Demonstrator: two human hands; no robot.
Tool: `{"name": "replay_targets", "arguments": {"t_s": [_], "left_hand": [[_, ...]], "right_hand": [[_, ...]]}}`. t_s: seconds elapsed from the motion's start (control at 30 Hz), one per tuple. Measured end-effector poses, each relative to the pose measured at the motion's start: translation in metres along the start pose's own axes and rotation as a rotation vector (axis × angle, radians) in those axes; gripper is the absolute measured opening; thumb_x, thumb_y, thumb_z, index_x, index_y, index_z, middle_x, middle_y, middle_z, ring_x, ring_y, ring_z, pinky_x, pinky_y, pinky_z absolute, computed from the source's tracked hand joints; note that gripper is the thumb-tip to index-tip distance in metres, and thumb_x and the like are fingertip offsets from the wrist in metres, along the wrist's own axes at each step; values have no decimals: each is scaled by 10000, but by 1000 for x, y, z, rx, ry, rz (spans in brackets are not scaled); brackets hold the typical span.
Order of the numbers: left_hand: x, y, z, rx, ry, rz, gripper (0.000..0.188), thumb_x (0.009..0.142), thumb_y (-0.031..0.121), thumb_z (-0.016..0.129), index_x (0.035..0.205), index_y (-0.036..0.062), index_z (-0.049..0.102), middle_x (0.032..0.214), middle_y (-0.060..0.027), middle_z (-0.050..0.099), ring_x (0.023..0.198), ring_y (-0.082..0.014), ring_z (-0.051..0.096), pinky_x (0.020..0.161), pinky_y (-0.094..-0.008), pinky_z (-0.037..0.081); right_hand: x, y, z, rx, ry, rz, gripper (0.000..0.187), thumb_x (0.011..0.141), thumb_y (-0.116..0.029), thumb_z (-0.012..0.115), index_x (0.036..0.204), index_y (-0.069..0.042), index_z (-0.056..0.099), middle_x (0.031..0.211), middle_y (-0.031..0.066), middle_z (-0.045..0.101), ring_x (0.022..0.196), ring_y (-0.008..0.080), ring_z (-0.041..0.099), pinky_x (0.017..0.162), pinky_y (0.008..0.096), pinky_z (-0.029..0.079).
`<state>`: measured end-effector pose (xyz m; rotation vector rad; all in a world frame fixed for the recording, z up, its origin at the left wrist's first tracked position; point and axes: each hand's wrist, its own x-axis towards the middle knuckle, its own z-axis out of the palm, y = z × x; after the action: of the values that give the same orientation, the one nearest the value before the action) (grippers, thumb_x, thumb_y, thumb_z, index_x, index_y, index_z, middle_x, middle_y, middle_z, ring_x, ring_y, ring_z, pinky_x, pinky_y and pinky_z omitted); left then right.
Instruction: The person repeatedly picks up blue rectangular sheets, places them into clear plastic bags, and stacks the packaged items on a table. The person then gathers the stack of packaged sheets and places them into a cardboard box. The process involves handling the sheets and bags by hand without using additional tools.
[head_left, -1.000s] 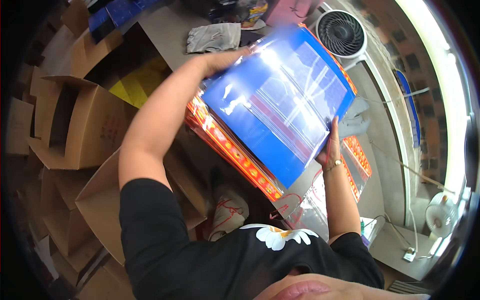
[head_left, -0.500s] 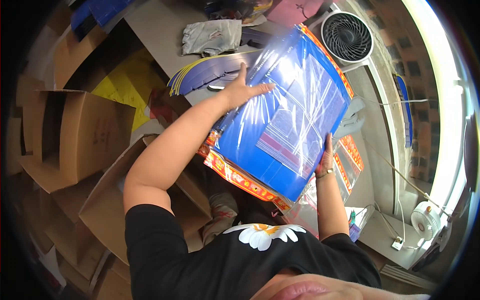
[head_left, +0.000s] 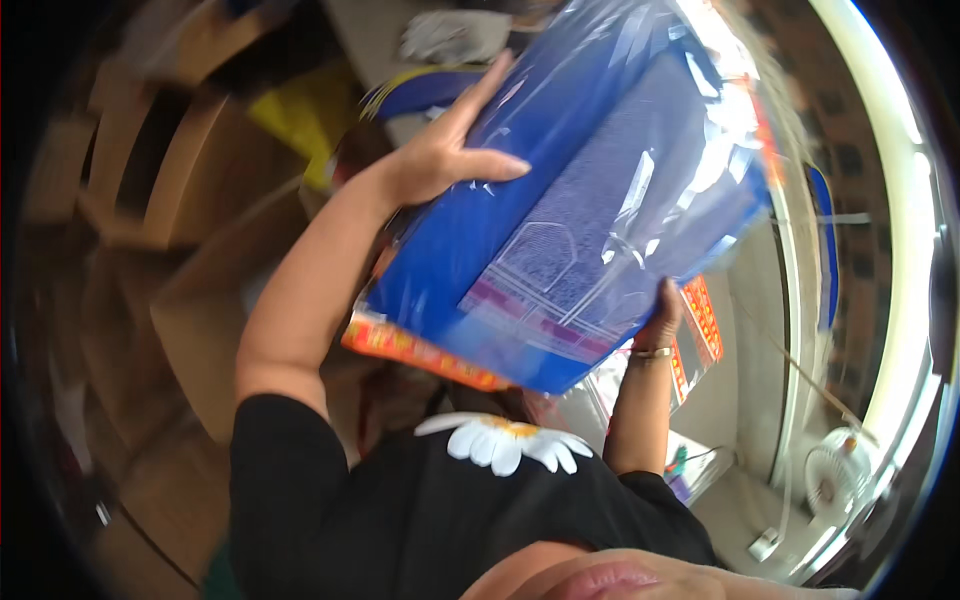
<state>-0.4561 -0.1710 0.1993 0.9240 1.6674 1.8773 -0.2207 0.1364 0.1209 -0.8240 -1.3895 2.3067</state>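
Observation:
Between my hands is a large flat blue packet [head_left: 560, 210] in glossy clear plastic, with red and orange printed edging along its lower rim. My left hand [head_left: 445, 155] grips its left edge, the thumb lying on the face and the other fingers largely behind. At the lower right edge, my right hand [head_left: 655, 320] clasps it with the thumb on top; its remaining fingers are hidden underneath. The packet is tilted, with glare over its upper right part. Beneath and beyond my left hand lies a curved stack of blue sheets [head_left: 425, 92] with yellow edges.
Brown cardboard boxes [head_left: 190, 190] crowd the left side, blurred. A whitish cloth or glove [head_left: 455, 37] lies on the table [head_left: 368, 35]. Clear bags with red-orange strips [head_left: 703, 318] lie by my right wrist. A small white fan [head_left: 838, 472] stands at the lower right.
The packet has come up closer and larger in view, both hands still holding it. The view has shifted, and the dark round fan at the top right is now hidden.

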Motion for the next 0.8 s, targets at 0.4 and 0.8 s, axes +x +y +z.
{"name": "replay_targets", "arguments": {"t_s": [0.4, 0.8], "left_hand": [[-100, -27, 96, 207, 163, 74, 1468, 538, 251, 928, 1501, 154, -175, 1593, -126, 31, 1457, -218, 80, 1165, -352, 130], [-133, -28, 127, 201, 536, 243, 1330, 520, 356, 919, 1525, 106, 86, 1371, -169, 335, 1312, -331, 312, 1130, -399, 203]], "right_hand": [[31, -36, -110, -120, -496, -184, 593, 787, -329, 702, 1216, 37, 521, 1130, 134, 608, 1014, 281, 606, 892, 405, 502], [45, -16, -98, -56, -465, -105, 646, 891, -500, 592, 1279, 11, 527, 1096, 129, 617, 996, 234, 597, 913, 364, 491]]}}
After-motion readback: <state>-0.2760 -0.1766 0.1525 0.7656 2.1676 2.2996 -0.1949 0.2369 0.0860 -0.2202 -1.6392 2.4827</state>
